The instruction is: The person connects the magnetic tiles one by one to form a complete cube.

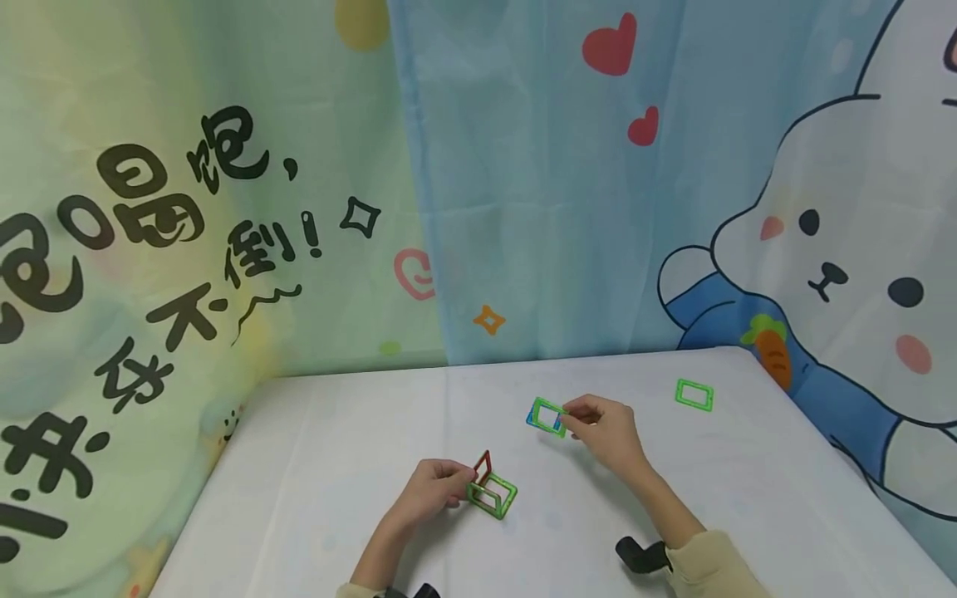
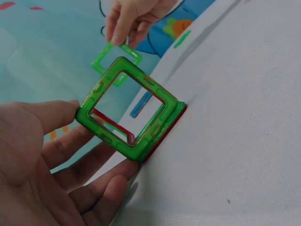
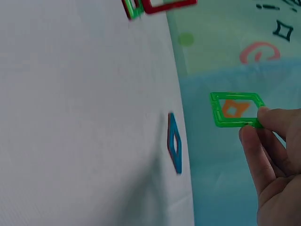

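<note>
Hands (image 1: 437, 484) (image 1: 607, 428) pinch glossy green square frames (image 2: 148, 82) (image 3: 237, 123); blue frame (image 3: 178, 162) on white cloth (image 1: 561, 531).

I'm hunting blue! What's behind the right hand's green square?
In the head view, parts of a blue piece and the white table show behind the green square; the rest is covered.

By the head camera, the surface (image 1: 553, 548) is viewed forward and downward from farther back, with the left hand (image 1: 436, 488), the right hand (image 1: 611, 432) and the printed curtain (image 1: 523, 183) taken in. By each wrist camera, its own hand is seen from close by, across a steeply tilted surface. The right hand's green frame (image 3: 235, 123) is shared by both wrist views.
</note>
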A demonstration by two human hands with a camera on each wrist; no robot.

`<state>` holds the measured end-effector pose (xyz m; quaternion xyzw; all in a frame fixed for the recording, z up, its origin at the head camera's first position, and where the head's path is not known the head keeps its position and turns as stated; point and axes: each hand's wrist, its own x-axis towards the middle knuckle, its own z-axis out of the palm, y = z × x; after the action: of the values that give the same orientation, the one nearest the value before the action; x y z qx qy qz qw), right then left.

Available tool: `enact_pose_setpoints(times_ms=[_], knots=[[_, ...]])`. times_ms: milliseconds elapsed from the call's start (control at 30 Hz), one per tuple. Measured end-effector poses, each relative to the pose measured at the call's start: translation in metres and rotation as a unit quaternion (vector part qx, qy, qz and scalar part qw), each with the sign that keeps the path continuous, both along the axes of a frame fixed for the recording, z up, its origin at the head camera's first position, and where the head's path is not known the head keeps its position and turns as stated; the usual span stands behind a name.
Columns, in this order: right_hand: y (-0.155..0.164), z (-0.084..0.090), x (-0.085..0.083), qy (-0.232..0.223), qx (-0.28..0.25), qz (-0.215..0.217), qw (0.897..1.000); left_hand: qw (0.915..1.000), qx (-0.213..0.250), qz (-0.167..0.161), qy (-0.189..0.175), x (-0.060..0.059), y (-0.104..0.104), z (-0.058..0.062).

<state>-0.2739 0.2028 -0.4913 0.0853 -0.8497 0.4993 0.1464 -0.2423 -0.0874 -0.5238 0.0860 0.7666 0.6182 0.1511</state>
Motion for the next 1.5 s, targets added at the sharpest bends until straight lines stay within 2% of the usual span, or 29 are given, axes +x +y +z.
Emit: enact_pose_setpoints(times_ms=[300,600,1000,1133,1500], knots=[[-0.032,0.002,0.025,-0.007,0.023,0.041,0.999,0.9999,0.005,0.005,-0.01,-0.002,0.003,-0.002],[-0.046,-0.01,0.035,-0.011,0.042,0.08,0.996,0.9996,0.007,0.008,-0.025,-0.001,0.002,-0.011],[-0.051,-0.014,0.035,-0.025,0.058,0.103,0.993,0.9996,0.013,0.003,-0.024,-0.002,0.006,-0.003],[-0.053,-0.014,0.033,-0.022,0.063,0.097,0.993,0.9998,0.012,0.001,-0.017,-0.003,0.007,-0.002],[-0.053,-0.017,0.034,-0.037,0.075,0.118,0.99,0.9997,0.011,0.0,-0.02,-0.002,0.007,-0.009]])
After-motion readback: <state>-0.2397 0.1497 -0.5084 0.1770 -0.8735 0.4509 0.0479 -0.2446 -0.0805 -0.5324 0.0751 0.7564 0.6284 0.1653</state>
